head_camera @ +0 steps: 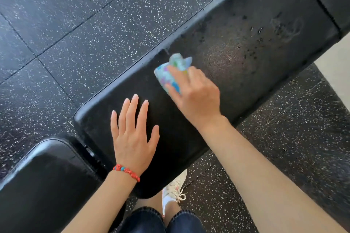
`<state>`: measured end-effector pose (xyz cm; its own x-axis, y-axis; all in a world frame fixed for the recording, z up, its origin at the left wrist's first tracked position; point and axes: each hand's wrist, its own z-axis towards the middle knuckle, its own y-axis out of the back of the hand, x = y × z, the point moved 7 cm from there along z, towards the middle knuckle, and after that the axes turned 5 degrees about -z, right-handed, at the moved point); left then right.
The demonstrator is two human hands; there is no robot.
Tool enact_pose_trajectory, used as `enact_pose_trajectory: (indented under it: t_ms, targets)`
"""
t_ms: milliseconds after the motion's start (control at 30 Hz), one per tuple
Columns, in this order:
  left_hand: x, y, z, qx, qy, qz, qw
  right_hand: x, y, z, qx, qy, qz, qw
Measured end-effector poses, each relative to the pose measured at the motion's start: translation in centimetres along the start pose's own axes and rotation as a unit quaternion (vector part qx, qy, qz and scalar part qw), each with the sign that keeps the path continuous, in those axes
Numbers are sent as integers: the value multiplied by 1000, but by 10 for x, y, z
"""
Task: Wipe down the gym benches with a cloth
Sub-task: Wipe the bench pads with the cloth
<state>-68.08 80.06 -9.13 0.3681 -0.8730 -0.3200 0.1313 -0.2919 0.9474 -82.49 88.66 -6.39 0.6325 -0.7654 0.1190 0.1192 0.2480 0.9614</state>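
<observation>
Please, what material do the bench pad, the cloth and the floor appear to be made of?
Bench pad: probably black vinyl or synthetic leather over padding; it has a fine grain, a soft sheen, rounded edges and droplets sitting on the surface.
Cloth: a soft woven or microfibre fabric, pale blue with a coloured print; it crumples under the right hand.
Floor: likely rubber tiles, matte black with white flecks and visible seams.

L hand point(132, 134) lies flat, palm down, fingers straight and slightly spread, pointing to abt 12 o'clock — forearm bare, running back toward 7 o'clock. R hand point(195, 96) sits further out at abt 1 o'clock from the L, fingers curled in a grip, knuckles up, slightly motion-blurred. R forearm, also bare, stretches back toward 5 o'clock.
</observation>
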Motion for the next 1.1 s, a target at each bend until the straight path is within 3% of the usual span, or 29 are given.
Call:
enact_pose_trajectory:
  t_ms: [100,167,267,333,433,500,600,667,733,800,867,1000,1100]
  targets:
    - [1,3,5,-1,-3,-5,1000,-1,-9,18,1,48,4,999]
    - [0,4,12,2,-15,-3,1000,-30,-8,45,-22,-30,-33,999]
    - [0,0,23,6,-28,-4,1000,-75,-15,82,49,-206,11,977]
    - [2,-1,30,5,-12,-6,1000,-68,-17,83,43,-228,43,972]
    - [-1,-4,33,6,-11,13,1000,-18,-12,61,5,-138,52,989]
    - [0,-4,32,3,-13,18,1000,10,-16,50,31,-53,78,995]
    - [1,-3,33,6,-16,15,1000,-1,-15,62,13,1,52,999]
    - [2,-2,33,6,-13,14,1000,-33,-13,78,2,-45,-2,999]
    - [0,-2,33,4,-10,10,1000,-72,-14,94,38,-163,9,986]
    - [-2,-2,33,5,-5,5,1000,-84,-17,94,56,-205,24,977]
    - [-3,-1,34,1,5,1,1000,-64,-12,86,21,-155,28,987]
    - [-18,5,46,-18,6,-21,1000,-12,-13,53,31,43,61,997]
    - [-36,4,71,-28,-13,-25,999,-36,-17,66,39,50,46,997]
